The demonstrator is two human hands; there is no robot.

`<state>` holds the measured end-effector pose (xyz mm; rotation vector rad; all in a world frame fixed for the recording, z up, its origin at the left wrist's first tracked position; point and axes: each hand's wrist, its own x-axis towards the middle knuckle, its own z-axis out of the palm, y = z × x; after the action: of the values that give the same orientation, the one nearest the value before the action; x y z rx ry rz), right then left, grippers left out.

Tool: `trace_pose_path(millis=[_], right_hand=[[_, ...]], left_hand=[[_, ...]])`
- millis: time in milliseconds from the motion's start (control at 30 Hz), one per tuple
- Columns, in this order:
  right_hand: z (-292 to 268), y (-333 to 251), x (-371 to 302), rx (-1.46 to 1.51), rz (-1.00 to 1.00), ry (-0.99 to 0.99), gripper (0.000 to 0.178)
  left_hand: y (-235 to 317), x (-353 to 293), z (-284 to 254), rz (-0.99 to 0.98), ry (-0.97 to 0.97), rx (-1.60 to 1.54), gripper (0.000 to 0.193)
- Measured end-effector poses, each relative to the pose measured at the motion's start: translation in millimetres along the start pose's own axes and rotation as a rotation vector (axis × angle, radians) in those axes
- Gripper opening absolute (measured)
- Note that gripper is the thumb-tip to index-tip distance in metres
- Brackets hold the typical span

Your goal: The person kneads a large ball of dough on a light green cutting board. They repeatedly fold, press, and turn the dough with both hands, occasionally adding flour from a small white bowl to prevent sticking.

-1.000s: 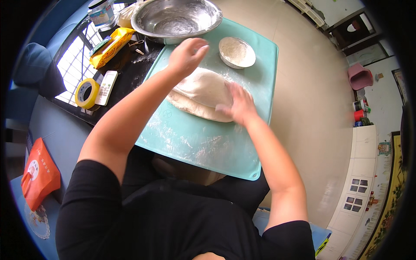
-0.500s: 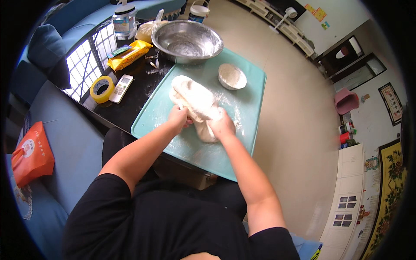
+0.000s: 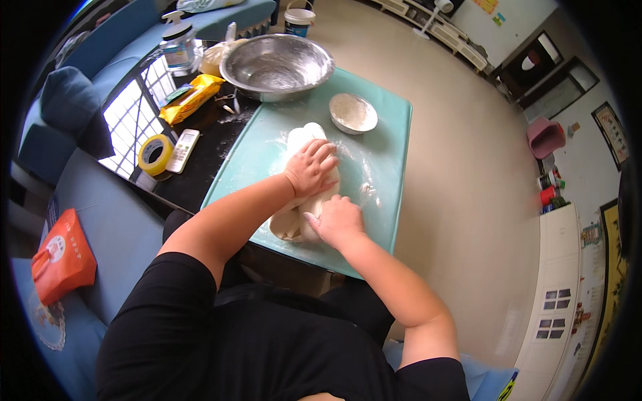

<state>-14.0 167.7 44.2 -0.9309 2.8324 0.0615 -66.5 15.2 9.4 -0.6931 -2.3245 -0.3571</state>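
Note:
A thick, elongated lump of white dough (image 3: 299, 140) lies folded on a teal board (image 3: 231, 189), its length running away from me. My left hand (image 3: 312, 167) rests across the upper half of the dough, palm down with the fingers spread over its top. Nearer to me, my right hand (image 3: 340, 220) presses on the right side, its thumb pointing left over the dough and its fingers curled onto it. Both palms hide part of the dough. A seam shows at the dough's near end.
Flour sits in a small white bowl (image 3: 353, 113) at the board's far right. A large metal basin (image 3: 276, 67) overlaps its far edge. On the black table to the left are a yellow tape roll (image 3: 155, 155), a white remote (image 3: 182, 151), a yellow packet (image 3: 191, 99) and a pump bottle (image 3: 178, 47).
The dough, earlier gripped and stretched by both hands, now lies folded nearer to me. My left hand has moved forward onto its top; my right hand has shifted slightly nearer.

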Motion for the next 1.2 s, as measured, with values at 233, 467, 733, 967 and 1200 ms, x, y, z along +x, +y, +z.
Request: trace_pose_path(millis=[233,467,733,967,1200], right_hand=[[26,10,33,0.076,-0.231,-0.117,0.034],[14,10,67,0.013,-0.435,-0.311,0.032],[24,14,91,-0.155,-0.481,-0.270,0.045],[48,42,33,0.273,-0.223,0.078,0.036],[92,37,-34,0.157,-0.526,0.479,0.063]], left_hand=[[-7,27,50,-0.139,-0.378,-0.197,0.031],[-22,19,70,-0.088,-0.163,-0.194,0.009],[-36,34,79,-0.133,-0.196,-0.125,0.013],[-25,-9,27,-0.301,0.182,-0.376,0.030],[41,-133,-54,-0.494,-0.331,-0.456,0.097]])
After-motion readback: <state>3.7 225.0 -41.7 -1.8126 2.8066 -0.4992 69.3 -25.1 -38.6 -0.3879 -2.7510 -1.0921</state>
